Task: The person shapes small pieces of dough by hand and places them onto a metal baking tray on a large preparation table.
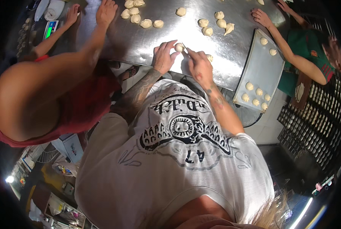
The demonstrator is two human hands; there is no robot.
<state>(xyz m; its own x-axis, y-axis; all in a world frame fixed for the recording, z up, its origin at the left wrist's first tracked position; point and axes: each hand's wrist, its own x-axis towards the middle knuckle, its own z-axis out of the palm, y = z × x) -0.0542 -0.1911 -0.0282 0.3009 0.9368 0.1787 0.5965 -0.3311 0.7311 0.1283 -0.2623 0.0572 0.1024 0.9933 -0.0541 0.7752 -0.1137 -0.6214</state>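
The left hand [163,57] is curled around the left side of a small round dough ball [179,47], holding it between thumb and fingers just above the near part of a shiny metal counter [140,47]. The right hand [201,68] grips a thin, narrow tool [185,49] whose tip meets the ball's right side; its exact kind is too small to tell. Just beside the right hand, on the counter, sits another dough piece [210,58]. Farther back, more pale dough lumps [146,23] lie in a loose group to the left, one stands alone behind the hands, and five cluster to the right, one of them drawn out to a point. A rectangular tray [250,68] at the counter's right edge carries shaped dough pieces [259,91], two toward its far end and six near its close end. A co-worker in red [86,95] leans in at left; another in green [304,45] rests a hand on the counter at right.
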